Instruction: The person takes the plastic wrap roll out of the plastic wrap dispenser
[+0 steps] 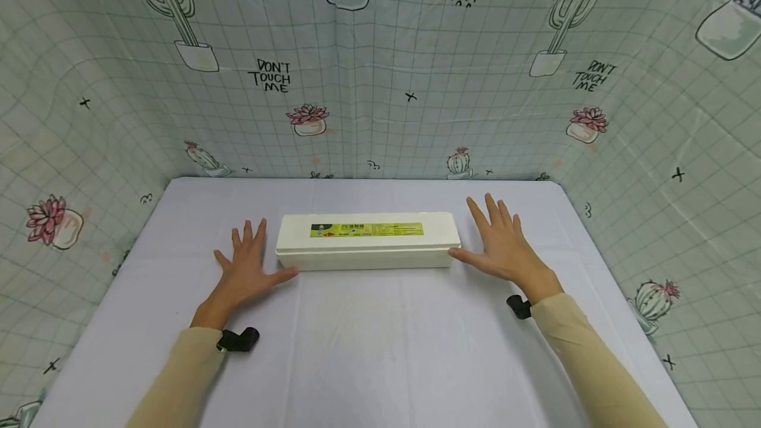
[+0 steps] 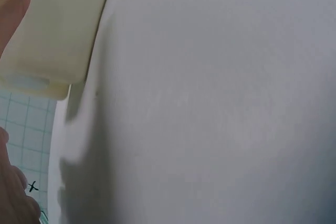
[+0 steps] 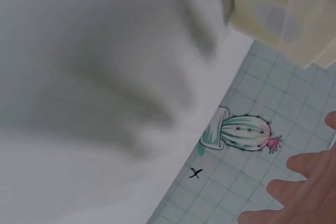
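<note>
Count one white box (image 1: 368, 244) nearer the far edge of one table (image 1: 368, 349), between left hand (image 1: 242, 273) and right hand (image 1: 505, 246), both with straight, spread fingers. Find a narrow strip behind, wide room in front.

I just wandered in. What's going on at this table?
A person's left hand and right hand are held at either end of a long white cling film box. Their fingers are spread, and neither hand grips the box. The thumbs reach toward its near corners, but I can't tell whether they touch it. The box lies on a white-covered table, yellow-green label up, and looks closed.
</note>
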`<state>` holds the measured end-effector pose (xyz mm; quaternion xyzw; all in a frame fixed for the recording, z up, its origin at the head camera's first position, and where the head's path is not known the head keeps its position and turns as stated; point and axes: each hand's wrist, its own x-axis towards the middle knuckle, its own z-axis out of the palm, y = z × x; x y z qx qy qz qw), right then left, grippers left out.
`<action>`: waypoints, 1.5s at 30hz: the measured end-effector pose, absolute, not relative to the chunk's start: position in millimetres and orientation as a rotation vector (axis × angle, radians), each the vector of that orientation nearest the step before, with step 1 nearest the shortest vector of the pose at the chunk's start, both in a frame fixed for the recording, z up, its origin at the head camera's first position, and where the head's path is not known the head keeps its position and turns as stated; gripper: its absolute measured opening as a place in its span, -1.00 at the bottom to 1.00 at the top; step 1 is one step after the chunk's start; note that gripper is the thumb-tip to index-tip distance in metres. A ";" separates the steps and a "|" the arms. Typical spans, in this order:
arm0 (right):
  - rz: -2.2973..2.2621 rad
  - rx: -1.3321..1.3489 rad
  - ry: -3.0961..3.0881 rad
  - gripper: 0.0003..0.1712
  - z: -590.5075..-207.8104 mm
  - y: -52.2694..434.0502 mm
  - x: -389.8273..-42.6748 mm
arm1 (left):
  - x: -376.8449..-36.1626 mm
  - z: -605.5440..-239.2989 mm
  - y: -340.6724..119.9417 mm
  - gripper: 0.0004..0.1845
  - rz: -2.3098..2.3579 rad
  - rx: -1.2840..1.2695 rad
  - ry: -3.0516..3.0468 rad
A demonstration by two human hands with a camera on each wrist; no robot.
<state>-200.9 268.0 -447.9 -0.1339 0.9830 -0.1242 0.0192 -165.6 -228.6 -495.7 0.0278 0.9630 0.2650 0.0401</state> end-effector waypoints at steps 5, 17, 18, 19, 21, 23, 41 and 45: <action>-0.405 -0.473 3.031 0.32 -444.8 252.9 -201.9 | -169.3 -501.0 -219.9 0.39 0.984 0.089 2.913; -0.415 -0.625 3.024 0.34 -445.2 222.3 -205.9 | -176.5 -506.6 -202.9 0.40 1.474 0.160 2.716; -0.418 -0.636 3.022 0.34 -445.1 220.6 -206.4 | -176.7 -507.3 -202.1 0.40 1.499 0.161 2.707; -0.421 -0.644 3.018 0.34 -444.8 219.1 -206.8 | -177.0 -508.0 -201.5 0.40 1.520 0.161 2.699; -0.422 -0.651 3.005 0.35 -444.2 216.3 -207.5 | -177.2 -509.4 -200.1 0.39 1.548 0.166 2.695; -0.426 -0.659 2.995 0.36 -444.0 214.0 -208.0 | -177.3 -511.5 -199.8 0.38 1.566 0.162 2.700; -0.351 -0.798 3.036 0.31 -448.9 204.6 -217.1 | -179.6 -516.8 -200.5 0.24 1.718 0.148 2.620; -0.374 -0.828 3.031 0.25 -448.4 201.3 -217.8 | -178.0 -516.6 -200.7 0.24 1.723 0.134 2.619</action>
